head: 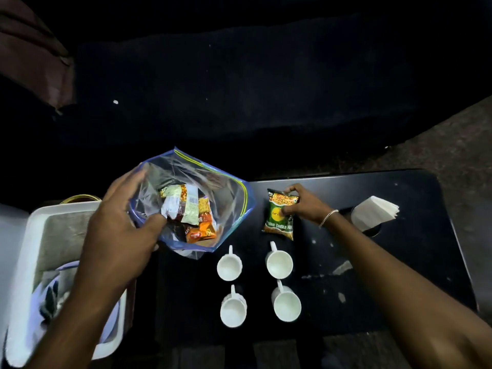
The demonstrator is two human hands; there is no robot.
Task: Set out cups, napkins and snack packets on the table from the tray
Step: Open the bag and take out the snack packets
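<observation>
The white tray (29, 262) is sitting nearest, left of the dark table (372, 262). The left hand (119, 222) is pinching the rim of a clear bag (226, 187) of packets — fingers closed. Four cups (279, 263) are standing on the table, napkins (375, 211) far right. The right hand (303, 202) is gripping a green packet (277, 225) lying flat on the table.

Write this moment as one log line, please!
left hand: holds zip bag open | right hand: setting green snack packet on table | four white cups out | napkins out
</observation>
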